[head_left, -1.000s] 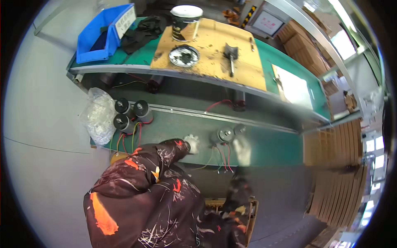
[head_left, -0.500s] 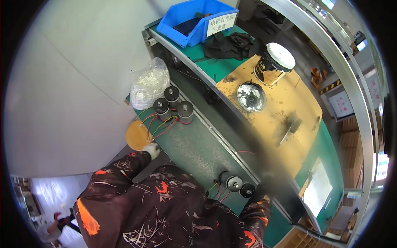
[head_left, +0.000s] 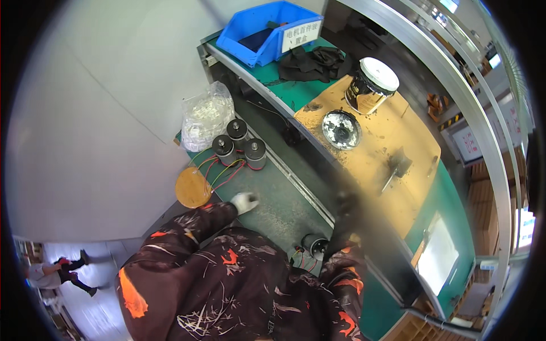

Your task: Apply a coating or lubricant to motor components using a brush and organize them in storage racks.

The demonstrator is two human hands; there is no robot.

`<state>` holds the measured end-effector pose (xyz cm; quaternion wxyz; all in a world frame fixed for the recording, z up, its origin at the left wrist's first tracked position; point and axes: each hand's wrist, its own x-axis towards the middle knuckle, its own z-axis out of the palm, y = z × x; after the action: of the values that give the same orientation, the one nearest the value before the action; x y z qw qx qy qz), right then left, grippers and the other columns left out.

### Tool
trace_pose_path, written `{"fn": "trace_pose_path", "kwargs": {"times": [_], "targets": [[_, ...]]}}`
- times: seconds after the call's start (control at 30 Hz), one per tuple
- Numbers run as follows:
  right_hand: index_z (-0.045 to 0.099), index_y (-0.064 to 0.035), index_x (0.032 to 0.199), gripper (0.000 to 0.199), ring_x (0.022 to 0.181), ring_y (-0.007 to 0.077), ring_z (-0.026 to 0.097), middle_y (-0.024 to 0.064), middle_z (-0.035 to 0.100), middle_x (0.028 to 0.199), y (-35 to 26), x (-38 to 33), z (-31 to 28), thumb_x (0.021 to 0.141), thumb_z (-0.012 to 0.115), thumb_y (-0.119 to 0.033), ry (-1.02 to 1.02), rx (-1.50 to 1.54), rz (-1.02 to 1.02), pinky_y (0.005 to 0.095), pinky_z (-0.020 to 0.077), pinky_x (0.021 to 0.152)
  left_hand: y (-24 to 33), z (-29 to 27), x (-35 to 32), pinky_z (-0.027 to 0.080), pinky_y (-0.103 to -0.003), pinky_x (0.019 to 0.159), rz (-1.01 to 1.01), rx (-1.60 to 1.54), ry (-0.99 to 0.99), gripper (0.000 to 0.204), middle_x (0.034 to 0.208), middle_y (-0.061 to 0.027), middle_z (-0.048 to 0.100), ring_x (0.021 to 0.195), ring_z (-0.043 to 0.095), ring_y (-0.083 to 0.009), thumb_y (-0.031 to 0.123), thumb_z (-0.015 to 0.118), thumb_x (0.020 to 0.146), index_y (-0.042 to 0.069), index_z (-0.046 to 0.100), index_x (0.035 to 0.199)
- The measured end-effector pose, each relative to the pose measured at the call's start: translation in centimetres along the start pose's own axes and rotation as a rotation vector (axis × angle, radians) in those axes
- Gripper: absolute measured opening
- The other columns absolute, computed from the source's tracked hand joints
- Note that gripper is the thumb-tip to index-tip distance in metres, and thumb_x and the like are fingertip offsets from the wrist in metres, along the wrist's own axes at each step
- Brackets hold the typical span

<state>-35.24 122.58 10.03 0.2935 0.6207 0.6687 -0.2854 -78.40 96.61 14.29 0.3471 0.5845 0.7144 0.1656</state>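
My left hand (head_left: 245, 202), in a white glove, hovers over or rests on the green bench (head_left: 273, 196); its fingers are curled, and whatever they may hold is hidden. Farther left, three electric motors (head_left: 238, 129) stand upright together, their red and yellow wires (head_left: 219, 170) trailing toward the bench's near edge. My right hand (head_left: 348, 207) is a dark smear above the rail, too blurred to show its fingers or anything in them. Beside my right sleeve lies another motor (head_left: 313, 244), tipped over, with thin wires at its end; the sleeve partly covers it.
Behind the motors sits a clear plastic bag (head_left: 208, 118). A round wooden stool top (head_left: 193, 187) is at the bench's left edge. On the far table are a blue bin (head_left: 242, 37), dark cloth (head_left: 315, 63), a bucket (head_left: 369, 91), a smeared lid (head_left: 341, 129) and a brush-like tool (head_left: 400, 163).
My left hand has moved right from the wire ends onto the bench. My right arm has shifted up and left; the second motor near it no longer shows.
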Motion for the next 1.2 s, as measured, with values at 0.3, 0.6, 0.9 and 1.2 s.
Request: {"fn": "trace_pose_path", "kwargs": {"times": [0.3, 0.6, 0.9, 1.2], "targets": [[0.072, -0.0082, 0.109, 0.036, 0.107, 0.0343, 0.067, 0.0192, 0.07, 0.111, -21.3, -5.7, 10.2, 0.083, 0.06, -0.03, 0.418, 0.306, -0.127, 0.0429, 0.0525, 0.092, 10.0, 5.1, 18.8, 0.043, -0.039, 0.105, 0.337, -0.531, -0.707, 0.079, 0.133, -0.022, 0.061, 0.124, 0.057, -0.0329, 0.057, 0.068, 0.083, 0.001, 0.056, 0.136], [0.064, 0.0015, 0.116, 0.062, 0.1, 0.0433, 0.067, 0.0284, 0.068, 0.104, -29.5, -21.2, 12.0, 0.084, 0.065, -0.052, 0.153, 0.548, -0.274, 0.0493, 0.0524, 0.088, 13.3, 7.1, 13.9, 0.051, -0.042, 0.095, 0.151, 0.22, -0.292, 0.089, 0.116, -0.0256, 0.064, 0.111, 0.063, -0.0364, 0.047, 0.085, 0.064, -0.007, 0.051, 0.126], [0.062, 0.0, 0.123, 0.041, 0.095, 0.0195, 0.068, 0.0138, 0.071, 0.107, -20.5, -34.2, 5.3, 0.091, 0.069, -0.024, 0.485, 1.054, -0.336, 0.0339, 0.0536, 0.083, 17.2, 1.7, 10.8, 0.053, -0.044, 0.089, 0.368, 0.201, -0.33, 0.073, 0.111, -0.023, 0.065, 0.103, 0.064, -0.0379, 0.033, 0.083, 0.063, 0.0, 0.059, 0.124], [0.068, -0.0182, 0.122, 0.049, 0.086, 0.0309, 0.061, 0.012, 0.06, 0.09, -6.6, -34.7, -15.9, 0.076, 0.064, 0.0, 1.368, -0.017, -0.192, 0.0426, 0.0479, 0.078, 12.9, -3.0, 1.0, 0.047, -0.045, 0.096, 0.471, 0.046, 0.043, 0.079, 0.118, -0.0193, 0.053, 0.112, 0.054, -0.0396, 0.025, 0.083, 0.059, 0.002, 0.051, 0.127]]}}
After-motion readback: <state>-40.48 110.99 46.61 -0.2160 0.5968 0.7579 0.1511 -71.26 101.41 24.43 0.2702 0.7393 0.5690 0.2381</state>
